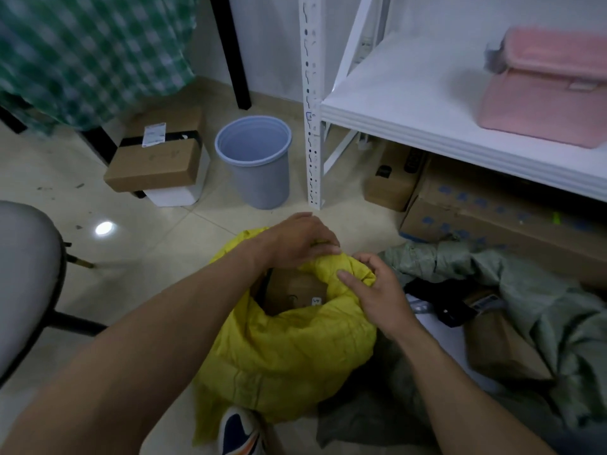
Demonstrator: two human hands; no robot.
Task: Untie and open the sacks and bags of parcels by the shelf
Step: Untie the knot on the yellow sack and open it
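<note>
A yellow sack (289, 353) stands on the floor in front of me, its mouth partly open. A brown cardboard parcel (295, 290) shows inside it. My left hand (302, 239) grips the bunched far rim of the sack. My right hand (374, 290) pinches the yellow fabric at the rim's right side, thumb on top. To the right lies a grey-green sack (525, 290), opened out, with dark and brown parcels (499, 343) in it.
A white metal shelf (427, 103) stands at the right with a pink bag (545, 90) on it and cardboard boxes (466, 211) beneath. A blue-grey bin (259, 165) and a stacked carton (157, 152) sit behind the sack. A chair (26, 284) is at the left. My shoe (243, 431) is below.
</note>
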